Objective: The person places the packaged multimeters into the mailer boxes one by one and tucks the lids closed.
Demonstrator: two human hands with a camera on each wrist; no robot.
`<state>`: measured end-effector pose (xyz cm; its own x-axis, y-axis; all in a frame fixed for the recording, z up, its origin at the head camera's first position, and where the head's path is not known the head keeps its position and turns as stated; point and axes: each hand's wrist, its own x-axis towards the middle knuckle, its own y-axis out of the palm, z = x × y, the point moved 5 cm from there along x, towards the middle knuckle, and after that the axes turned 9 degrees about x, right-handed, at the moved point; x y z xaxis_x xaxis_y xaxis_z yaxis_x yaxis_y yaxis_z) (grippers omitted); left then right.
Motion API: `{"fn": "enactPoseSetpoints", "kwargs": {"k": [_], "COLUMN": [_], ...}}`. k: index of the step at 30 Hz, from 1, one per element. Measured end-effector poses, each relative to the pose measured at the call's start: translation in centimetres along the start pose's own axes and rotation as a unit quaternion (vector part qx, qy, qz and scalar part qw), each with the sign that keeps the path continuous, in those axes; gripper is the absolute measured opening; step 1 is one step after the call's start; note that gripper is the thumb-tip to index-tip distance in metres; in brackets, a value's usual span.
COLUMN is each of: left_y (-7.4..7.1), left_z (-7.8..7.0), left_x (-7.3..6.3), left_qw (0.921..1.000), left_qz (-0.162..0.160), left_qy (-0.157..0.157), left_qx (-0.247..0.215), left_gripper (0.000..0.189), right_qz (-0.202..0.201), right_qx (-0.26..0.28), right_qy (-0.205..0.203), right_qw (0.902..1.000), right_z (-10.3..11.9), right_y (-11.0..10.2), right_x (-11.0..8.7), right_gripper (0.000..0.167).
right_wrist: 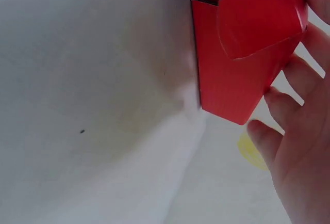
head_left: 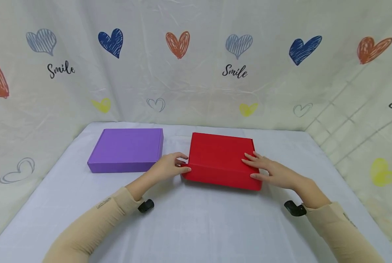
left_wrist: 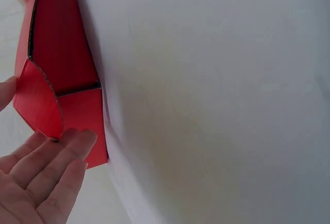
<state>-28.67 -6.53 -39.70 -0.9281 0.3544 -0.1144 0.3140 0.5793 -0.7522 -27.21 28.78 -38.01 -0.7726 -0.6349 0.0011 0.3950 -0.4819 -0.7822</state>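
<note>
In the head view a red cardboard box [head_left: 223, 151] lies on the white cloth, its front lid flap [head_left: 223, 176] angled out. At its front left corner is my left hand [head_left: 166, 167]; the thumb touches the front edge. The left wrist view shows those fingers, loosely extended, against a rounded side flap [left_wrist: 40, 97], which stands out from the box. My right hand [head_left: 278, 173] rests on the right side of the box with its fingers spread. In the right wrist view the thumb touches another rounded flap [right_wrist: 260, 15], and the fingers lie along the box's side edge.
A purple box [head_left: 128, 146], lid down, lies left of the red one, close to my left hand. White cloth [head_left: 215, 226] covers the table. Behind it hangs a curtain [head_left: 202, 84] printed with hearts. A dark wrist camera [head_left: 146, 206] sits at the left cuff.
</note>
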Motion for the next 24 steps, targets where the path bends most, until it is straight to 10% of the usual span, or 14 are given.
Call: {"fn": "enactPoseSetpoints", "kwargs": {"k": [24], "left_y": [0.6], "left_z": [-0.2], "left_x": [-0.9], "left_qw": [0.9968], "left_qz": [0.012], "left_qy": [0.046], "left_qx": [0.063], "left_gripper": [0.043], "right_qz": [0.035], "right_qx": [0.061], "right_qy": [0.026], "right_qw": [0.9972], "right_z": [-0.3], "right_y": [0.2], "right_x": [-0.1], "right_gripper": [0.062]}}
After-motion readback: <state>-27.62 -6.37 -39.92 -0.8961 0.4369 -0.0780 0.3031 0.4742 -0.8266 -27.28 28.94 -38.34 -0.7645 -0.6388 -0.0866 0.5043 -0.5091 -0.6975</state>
